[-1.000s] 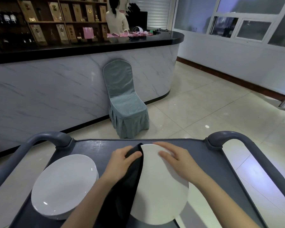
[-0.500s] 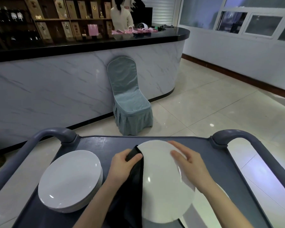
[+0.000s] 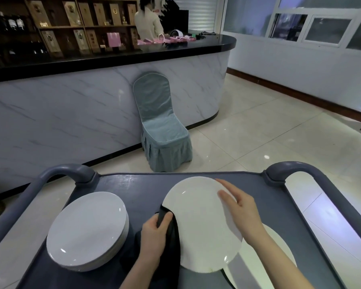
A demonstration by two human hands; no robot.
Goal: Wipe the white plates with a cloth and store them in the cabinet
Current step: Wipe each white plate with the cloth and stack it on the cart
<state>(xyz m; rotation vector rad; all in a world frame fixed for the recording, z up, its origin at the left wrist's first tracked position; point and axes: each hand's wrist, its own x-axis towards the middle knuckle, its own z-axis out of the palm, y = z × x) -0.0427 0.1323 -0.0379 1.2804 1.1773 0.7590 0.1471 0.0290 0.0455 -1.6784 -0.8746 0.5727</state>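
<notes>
**Plate held tilted over the cart, cloth at its left edge**

A marble-fronted counter (image 3: 92, 113) curves across the room, with a covered grey-blue chair (image 3: 163, 130) set against it and a person (image 3: 148, 19) standing behind it. Nearer the camera, a grey cart (image 3: 133, 184) with rounded handles carries the work. On its left side sits a stack of white plates (image 3: 86, 230). To the right, a single white plate (image 3: 198, 222) is held tilted above the cart top, with another plate (image 3: 279, 247) lying partly hidden beneath it. A dark cloth (image 3: 169, 243) hangs along the held plate's left edge. The left hand (image 3: 154, 234) reaches forward from below, fingers curled closed around the cloth, thumb on top, pressing it at the plate's rim. The right hand (image 3: 240, 209) comes in from the right, fingers spread flat across the plate's upper right face, gripping its rim.
</notes>
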